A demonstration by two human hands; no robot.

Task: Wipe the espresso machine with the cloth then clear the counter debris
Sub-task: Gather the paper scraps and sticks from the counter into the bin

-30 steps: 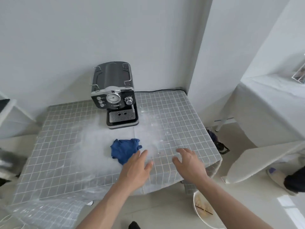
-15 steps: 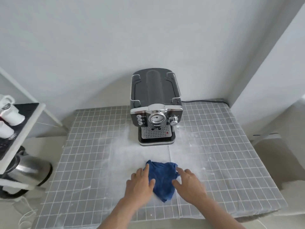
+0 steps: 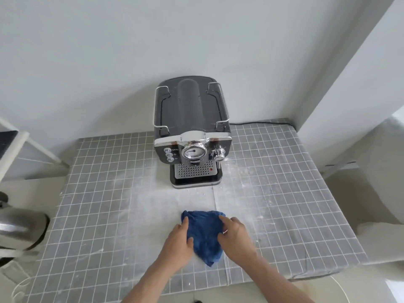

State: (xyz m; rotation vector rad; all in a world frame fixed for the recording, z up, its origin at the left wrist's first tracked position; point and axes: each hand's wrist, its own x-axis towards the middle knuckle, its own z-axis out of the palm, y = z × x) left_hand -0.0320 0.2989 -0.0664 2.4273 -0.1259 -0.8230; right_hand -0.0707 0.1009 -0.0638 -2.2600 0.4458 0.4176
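A black and chrome espresso machine [image 3: 192,136] stands at the back of the grey checked counter [image 3: 284,193], against the wall. A crumpled blue cloth [image 3: 204,234] lies on the counter in front of it. My left hand [image 3: 177,243] presses on the cloth's left edge and my right hand [image 3: 236,234] on its right edge, fingers curled onto the fabric. White powdery debris [image 3: 153,200] is spread over the counter around the machine's base and the cloth.
A white shelf rack [image 3: 13,147] stands to the left with a shiny metal kettle [image 3: 19,228] below it. A black cable [image 3: 262,122] runs along the wall behind the machine. A white wall corner [image 3: 349,84] rises at the right.
My view has swung left and nearer to the machine. Both hands have closed in from the counter's front edge onto the two sides of the blue cloth.
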